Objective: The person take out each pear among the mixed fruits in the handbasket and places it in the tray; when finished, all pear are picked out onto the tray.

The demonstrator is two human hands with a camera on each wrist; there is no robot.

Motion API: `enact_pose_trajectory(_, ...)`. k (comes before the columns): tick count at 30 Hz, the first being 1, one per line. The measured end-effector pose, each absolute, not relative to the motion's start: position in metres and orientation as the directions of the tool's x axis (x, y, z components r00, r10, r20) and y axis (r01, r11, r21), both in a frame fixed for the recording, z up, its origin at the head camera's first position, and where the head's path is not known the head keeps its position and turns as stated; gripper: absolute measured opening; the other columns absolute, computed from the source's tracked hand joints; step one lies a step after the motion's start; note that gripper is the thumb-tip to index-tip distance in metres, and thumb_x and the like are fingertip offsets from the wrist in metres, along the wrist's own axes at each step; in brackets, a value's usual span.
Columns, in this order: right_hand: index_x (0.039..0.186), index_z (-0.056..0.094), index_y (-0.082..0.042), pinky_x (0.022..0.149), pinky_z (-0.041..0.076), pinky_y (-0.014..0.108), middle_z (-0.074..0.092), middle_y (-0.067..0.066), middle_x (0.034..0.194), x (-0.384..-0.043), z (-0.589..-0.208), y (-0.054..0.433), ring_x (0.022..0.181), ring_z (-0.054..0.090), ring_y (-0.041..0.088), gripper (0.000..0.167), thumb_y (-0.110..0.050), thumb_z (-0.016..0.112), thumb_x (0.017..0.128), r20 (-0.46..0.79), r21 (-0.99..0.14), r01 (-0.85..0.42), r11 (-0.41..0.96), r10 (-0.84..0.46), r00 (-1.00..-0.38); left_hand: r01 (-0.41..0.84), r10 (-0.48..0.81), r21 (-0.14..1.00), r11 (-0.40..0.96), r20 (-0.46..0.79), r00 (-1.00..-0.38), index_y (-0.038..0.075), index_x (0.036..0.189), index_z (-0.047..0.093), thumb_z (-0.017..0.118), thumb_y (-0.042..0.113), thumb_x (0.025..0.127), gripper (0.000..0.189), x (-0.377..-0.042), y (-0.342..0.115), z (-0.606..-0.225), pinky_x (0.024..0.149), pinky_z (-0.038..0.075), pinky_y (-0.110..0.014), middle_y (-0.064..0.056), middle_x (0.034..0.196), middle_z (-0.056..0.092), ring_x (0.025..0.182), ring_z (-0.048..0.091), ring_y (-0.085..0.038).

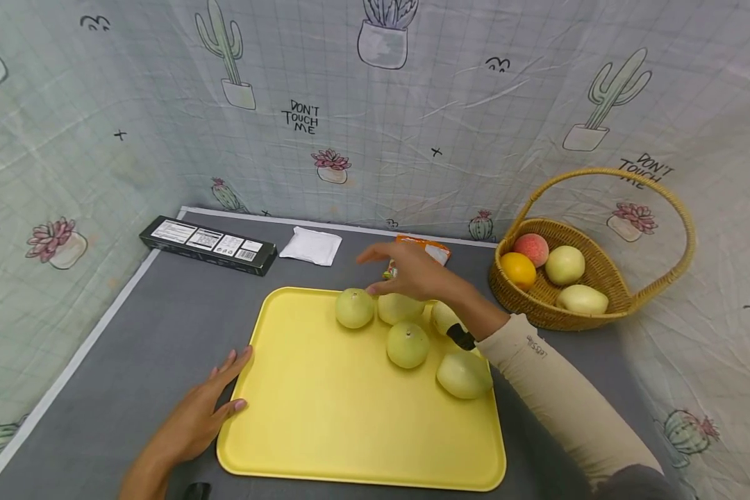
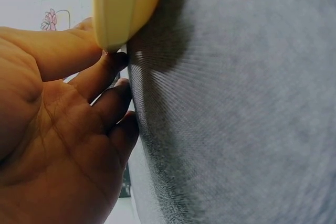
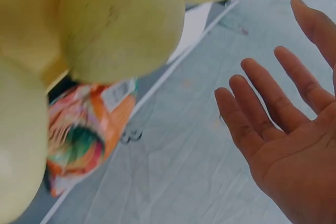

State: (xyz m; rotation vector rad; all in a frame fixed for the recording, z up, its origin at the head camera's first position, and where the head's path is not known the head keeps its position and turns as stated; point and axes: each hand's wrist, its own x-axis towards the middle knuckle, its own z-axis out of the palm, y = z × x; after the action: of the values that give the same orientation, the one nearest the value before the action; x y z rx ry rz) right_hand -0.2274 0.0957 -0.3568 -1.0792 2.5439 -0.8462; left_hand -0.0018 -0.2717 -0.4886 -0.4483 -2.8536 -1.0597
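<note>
A grey bench [image 1: 119, 340] stood before a pale cactus-print curtain [image 1: 406, 153]. Five rounded pale-green fruits [image 1: 407, 345] lay along the back and right of the rectangular yellow tray [image 1: 312, 417]. Right hand [image 1: 415, 271] hung over its back edge, fingers spread, empty; left hand [image 1: 194, 417] touched its left rim, thumb and fingers apart. Likely rollers: slow cupping seemed best.

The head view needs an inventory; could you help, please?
Tray: one, yellow, centre
Fruits: five, pale green, on tray
Basket: one, tan, right
Basket fruits: four, red, orange, pale green, inside
Box: one, black, back left
Packets: two, white, orange, behind tray
Table: one, grey, underneath
Curtain: one, pale, behind
Unclear object: one, black, bottom
Wristband: one, black, right wrist
Sleeve: one, beige, right arm
Left hand: one, left tray rim
Right hand: one, above far rim
</note>
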Motion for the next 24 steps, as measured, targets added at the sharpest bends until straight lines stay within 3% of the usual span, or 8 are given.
enact_pose_trajectory(7, 0.143, 0.067, -0.021, 0.116, 0.052, 0.053, 0.066, 0.006, 0.146, -0.231, -0.350, 0.133, 0.138, 0.058, 0.031, 0.050, -0.026, 0.083, 0.096, -0.001, -0.651, -0.469, 0.597, -0.619, -0.786, 0.300, 0.254, 0.629, 0.717, 0.164, -0.953, 0.009, 0.167, 0.035, 0.078, 0.008, 0.093, 0.086, -0.003, -0.272, -0.490, 0.115, 0.003, 0.008, -0.025, 0.166, 0.042, 0.149, 0.007, 0.025)
enact_pose_trajectory(16, 0.142, 0.066, -0.012, 0.115, 0.052, 0.054, 0.065, 0.015, 0.146, -0.241, -0.348, 0.194, 0.138, 0.059, 0.035, 0.051, -0.023, 0.084, 0.095, 0.079, -0.740, -0.371, 0.561, -0.475, -0.877, 0.292, 0.246, 0.629, 0.720, 0.162, -0.956, 0.010, 0.167, 0.036, 0.078, 0.008, 0.092, 0.087, -0.002, -0.272, -0.489, 0.115, 0.003, 0.008, -0.024, 0.166, 0.043, 0.148, 0.007, 0.026)
enact_pose_trajectory(20, 0.144, 0.064, -0.010, 0.110, 0.056, 0.042, 0.064, 0.015, 0.147, -0.243, -0.350, 0.226, 0.135, 0.060, 0.034, 0.051, -0.023, 0.081, 0.097, 0.111, -0.768, -0.341, 0.542, -0.413, -0.904, 0.276, 0.240, 0.631, 0.725, 0.145, -0.960, 0.012, 0.168, 0.035, 0.079, 0.009, 0.092, 0.087, -0.002, -0.273, -0.489, 0.114, 0.002, 0.008, -0.025, 0.166, 0.042, 0.147, 0.007, 0.026)
enact_pose_trajectory(24, 0.143, 0.065, -0.010, 0.100, 0.055, 0.022, 0.066, 0.013, 0.144, -0.242, -0.351, 0.254, 0.127, 0.064, 0.021, 0.050, -0.025, 0.081, 0.098, 0.124, -0.773, -0.295, 0.562, -0.322, -0.939, 0.276, 0.240, 0.630, 0.726, 0.143, -0.960, 0.012, 0.168, 0.035, 0.078, 0.009, 0.092, 0.088, -0.003, -0.273, -0.489, 0.114, 0.002, 0.008, -0.025, 0.166, 0.042, 0.147, 0.007, 0.026)
